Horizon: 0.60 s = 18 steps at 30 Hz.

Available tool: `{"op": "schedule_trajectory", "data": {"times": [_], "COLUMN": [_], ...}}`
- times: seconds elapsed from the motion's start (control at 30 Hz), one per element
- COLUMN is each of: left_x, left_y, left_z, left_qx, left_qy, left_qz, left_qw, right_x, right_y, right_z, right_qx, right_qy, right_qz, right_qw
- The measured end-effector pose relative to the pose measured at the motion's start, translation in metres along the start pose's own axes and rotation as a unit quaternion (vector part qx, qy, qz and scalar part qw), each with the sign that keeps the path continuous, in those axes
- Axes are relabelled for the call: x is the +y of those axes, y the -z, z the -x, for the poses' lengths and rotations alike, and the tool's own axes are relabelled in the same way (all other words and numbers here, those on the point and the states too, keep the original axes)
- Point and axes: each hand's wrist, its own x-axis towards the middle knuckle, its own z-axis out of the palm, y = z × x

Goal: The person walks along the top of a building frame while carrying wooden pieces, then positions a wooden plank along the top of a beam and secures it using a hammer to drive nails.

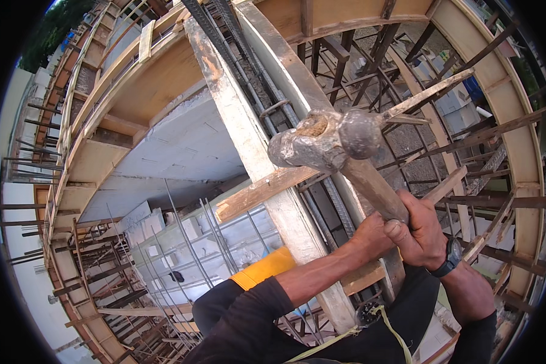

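A worn hammer [324, 142] with a heavy, rounded metal head is raised close to the camera, over a narrow wooden beam form. My right hand [420, 227], with a dark watch on the wrist, wraps around its wooden handle [376, 189]. Against it, my left hand [372, 235] is closed at the handle too, its fingers partly hidden. Below the hammer head, a short wooden crosspiece [261, 195] lies across the form's whitish left board [239, 130]. Ribbed steel bars [249, 67] run between that board and the right side board [285, 60]. My hands and the hammer hide part of the form.
Curved plywood formwork [158, 79] sweeps around both sides. Upright thin rods [188, 242] stand left of the beam, near a pale slab [176, 145]. Wooden props and braces [376, 79] fill the lower level at right. A yellow band [264, 269] shows beside my left arm.
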Motion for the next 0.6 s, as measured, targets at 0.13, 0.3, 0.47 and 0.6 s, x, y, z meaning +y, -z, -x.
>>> {"op": "schedule_trajectory", "data": {"times": [0.13,0.3,0.47,0.6], "left_x": [-0.014,-0.019,-0.017,-0.019], "left_y": [-0.001,-0.001,0.000,0.000], "left_z": [-0.005,0.002,0.006,0.007], "left_qx": [-0.002,0.018,0.008,0.002], "left_qy": [-0.007,-0.071,-0.062,-0.058], "left_qz": [0.010,-0.020,-0.028,-0.027], "left_qw": [1.000,0.997,0.998,0.998], "right_x": [-0.002,-0.011,-0.015,-0.023], "right_y": [-0.003,-0.005,-0.019,-0.012], "right_z": [-0.002,-0.007,-0.018,-0.020], "right_qx": [0.019,-0.019,-0.021,-0.041], "right_qy": [0.083,0.076,0.023,0.003], "right_qz": [-0.020,0.014,0.003,0.020], "right_qw": [0.996,0.997,1.000,0.999]}}
